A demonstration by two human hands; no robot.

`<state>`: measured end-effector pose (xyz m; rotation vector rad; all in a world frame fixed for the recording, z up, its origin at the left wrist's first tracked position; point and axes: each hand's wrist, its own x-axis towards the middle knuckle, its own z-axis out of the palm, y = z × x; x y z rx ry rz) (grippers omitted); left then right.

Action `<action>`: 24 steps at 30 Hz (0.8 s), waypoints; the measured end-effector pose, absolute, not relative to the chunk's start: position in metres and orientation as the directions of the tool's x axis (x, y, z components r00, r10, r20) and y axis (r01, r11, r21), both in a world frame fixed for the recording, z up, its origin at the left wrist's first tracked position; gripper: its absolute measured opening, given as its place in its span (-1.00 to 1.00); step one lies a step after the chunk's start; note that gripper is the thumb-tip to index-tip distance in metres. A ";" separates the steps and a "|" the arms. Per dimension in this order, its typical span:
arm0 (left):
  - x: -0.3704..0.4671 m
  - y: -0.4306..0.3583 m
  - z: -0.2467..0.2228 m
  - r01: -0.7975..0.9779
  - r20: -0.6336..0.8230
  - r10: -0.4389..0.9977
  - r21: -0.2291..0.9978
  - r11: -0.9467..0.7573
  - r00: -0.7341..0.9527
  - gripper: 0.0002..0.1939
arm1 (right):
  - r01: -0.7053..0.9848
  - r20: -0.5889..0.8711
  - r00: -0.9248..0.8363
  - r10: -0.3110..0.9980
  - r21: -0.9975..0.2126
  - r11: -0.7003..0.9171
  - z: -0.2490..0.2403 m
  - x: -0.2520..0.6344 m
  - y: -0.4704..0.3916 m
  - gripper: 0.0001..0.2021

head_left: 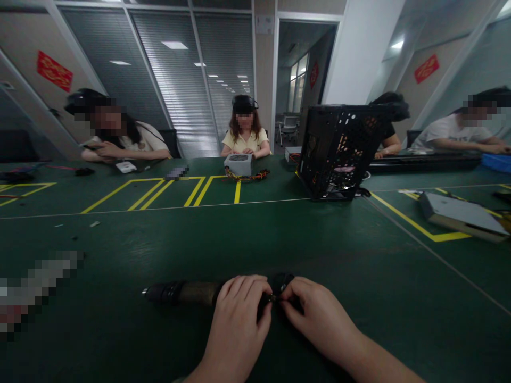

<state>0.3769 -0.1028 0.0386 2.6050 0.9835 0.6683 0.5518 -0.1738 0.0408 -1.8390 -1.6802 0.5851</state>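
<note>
You are pinching a small brass-coloured part (272, 298) between both hands: left hand (238, 319) and right hand (319, 319), grips narrow, over the long dark cylindrical tool (179, 292) (lying near you) on the green desk (255, 234).

- Bare green table (255, 239) lies open ahead of both hands, out to the white line.
- The dark tool (179, 292) lies crosswise just left of the left hand (239, 319), blocking low passage there.
- The black computer case (339, 151) stands far ahead on the right.
- A grey panel (459, 213) lies far right.
- The grey power supply (238, 164) with its wires sits well ahead.
</note>
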 end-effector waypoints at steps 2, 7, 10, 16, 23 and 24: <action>0.377 -0.103 0.040 0.545 0.317 0.664 0.391 -0.742 0.677 -0.79 | 0.741 0.064 0.109 0.992 -0.670 -0.039 0.041 0.552 -0.174 -0.89; 0.377 -0.102 0.039 0.541 0.317 0.659 0.388 -0.746 0.681 -0.75 | 0.737 0.070 0.110 0.991 -0.675 -0.034 0.039 0.552 -0.174 -0.89; 0.377 -0.102 0.037 0.544 0.326 0.677 0.413 -0.730 0.660 -0.76 | 0.737 0.077 0.105 0.992 -0.675 -0.026 0.039 0.552 -0.174 -0.89; 0.376 -0.103 0.039 0.541 0.297 0.662 0.397 -0.741 0.688 -0.78 | 0.748 0.069 0.109 0.992 -0.662 -0.036 0.039 0.552 -0.174 -0.90; 0.377 -0.103 0.038 0.550 0.332 0.682 0.411 -0.727 0.652 -0.78 | 0.744 0.064 0.099 0.993 -0.668 -0.031 0.040 0.552 -0.174 -0.90; 0.377 -0.103 0.038 0.552 0.330 0.681 0.409 -0.727 0.653 -0.79 | 0.744 0.065 0.098 0.993 -0.668 -0.030 0.039 0.552 -0.174 -0.90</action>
